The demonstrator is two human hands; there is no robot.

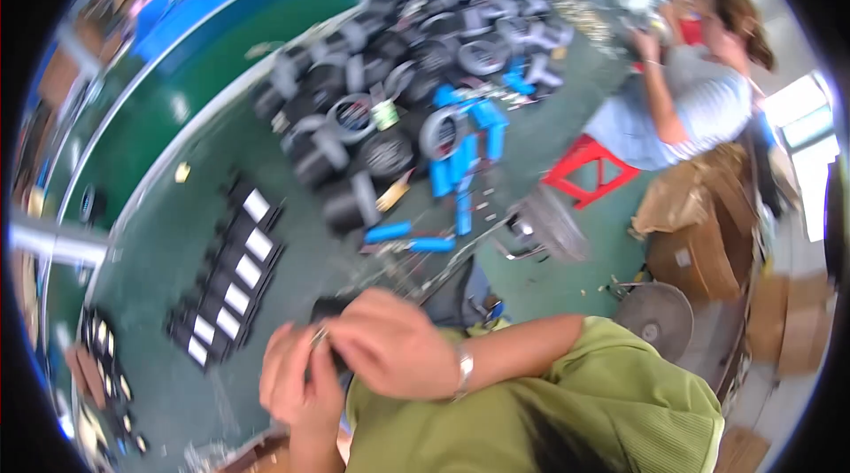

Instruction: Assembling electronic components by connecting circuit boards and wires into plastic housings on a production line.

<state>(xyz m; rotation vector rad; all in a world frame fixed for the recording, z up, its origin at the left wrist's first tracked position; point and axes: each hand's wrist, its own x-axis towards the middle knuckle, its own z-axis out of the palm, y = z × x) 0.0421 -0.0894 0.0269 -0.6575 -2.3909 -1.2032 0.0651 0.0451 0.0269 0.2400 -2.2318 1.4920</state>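
Observation:
Near the table's front edge, my left hand [299,377] and my right hand [391,345] meet with their fingers closed. A black part [331,306] shows behind and between them, mostly covered by the fingers. A thin, small piece [319,337] sits at the fingertips, too blurred to name. To the left, black flat pieces with white labels [235,298] lie in a slanting row. Beyond my hands, several blue cylinders with wires [431,244] lie at the near side of a heap of black and grey round housings [386,154].
A co-worker [699,101] sits at the table's right side, by a red stool [591,174]. Cardboard boxes [699,256] and a round grey seat [655,322] stand on the right floor. A green conveyor belt [190,101] with a pale rail runs along the left.

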